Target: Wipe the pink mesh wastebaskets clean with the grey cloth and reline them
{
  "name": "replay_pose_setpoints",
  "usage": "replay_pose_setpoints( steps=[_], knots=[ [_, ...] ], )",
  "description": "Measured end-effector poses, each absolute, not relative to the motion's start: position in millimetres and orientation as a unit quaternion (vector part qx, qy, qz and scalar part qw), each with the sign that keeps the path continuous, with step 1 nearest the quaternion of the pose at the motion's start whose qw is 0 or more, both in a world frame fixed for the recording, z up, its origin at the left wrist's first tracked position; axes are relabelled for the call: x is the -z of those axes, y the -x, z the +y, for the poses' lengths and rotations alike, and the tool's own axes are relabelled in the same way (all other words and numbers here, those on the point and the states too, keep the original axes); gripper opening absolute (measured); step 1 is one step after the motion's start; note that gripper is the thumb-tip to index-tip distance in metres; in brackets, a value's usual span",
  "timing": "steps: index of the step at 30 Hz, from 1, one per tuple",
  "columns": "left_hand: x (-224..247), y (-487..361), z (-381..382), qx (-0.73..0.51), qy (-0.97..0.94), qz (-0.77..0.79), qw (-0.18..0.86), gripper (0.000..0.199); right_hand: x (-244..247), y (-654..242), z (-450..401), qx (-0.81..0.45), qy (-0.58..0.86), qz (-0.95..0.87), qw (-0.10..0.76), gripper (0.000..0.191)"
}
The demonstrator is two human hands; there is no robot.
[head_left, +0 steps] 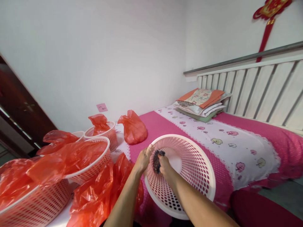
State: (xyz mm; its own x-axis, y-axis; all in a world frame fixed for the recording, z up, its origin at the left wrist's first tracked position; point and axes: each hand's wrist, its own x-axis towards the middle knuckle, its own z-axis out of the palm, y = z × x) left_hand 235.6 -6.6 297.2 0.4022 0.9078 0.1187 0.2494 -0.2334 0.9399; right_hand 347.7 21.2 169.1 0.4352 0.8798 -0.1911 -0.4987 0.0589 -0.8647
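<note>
A pale pink perforated plastic basket (199,151) is tilted on the bed in front of me, its mouth facing me. My left hand (143,159) grips its rim on the left side, thumb over the edge. Inside the basket, my right hand (165,164) is closed on a dark, crumpled cloth (156,161), which is pressed against the inner left wall. The fingertips of my right hand are partly hidden by the cloth and the hand itself.
Several baskets lined with red plastic bags, one being a round basket (113,135), crowd the left. A tied red bag (134,127) sits by the wall, and a loose red bag (97,192) lies beside my left arm. Folded bedding (201,101) is stacked near the white headboard (253,91).
</note>
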Motion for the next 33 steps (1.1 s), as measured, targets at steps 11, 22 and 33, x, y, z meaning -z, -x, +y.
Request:
replay_pose_setpoints(
  steps=[11, 22, 33],
  knots=[
    [-299, -239, -6, -0.356, -0.671, 0.419, 0.498, 0.081, -211, -335, -17, -0.574, 0.392, -0.106, 0.711, 0.022],
    [-309, -238, -16, -0.344, -0.652, 0.395, 0.548, 0.084, -246, -339, -63, -0.631, 0.345, -0.156, 0.677, 0.028],
    [-302, -236, -13, -0.353, -0.614, 0.38, 0.595, 0.079, -256, -343, -96, -0.69, 0.312, -0.186, 0.626, 0.038]
  ],
)
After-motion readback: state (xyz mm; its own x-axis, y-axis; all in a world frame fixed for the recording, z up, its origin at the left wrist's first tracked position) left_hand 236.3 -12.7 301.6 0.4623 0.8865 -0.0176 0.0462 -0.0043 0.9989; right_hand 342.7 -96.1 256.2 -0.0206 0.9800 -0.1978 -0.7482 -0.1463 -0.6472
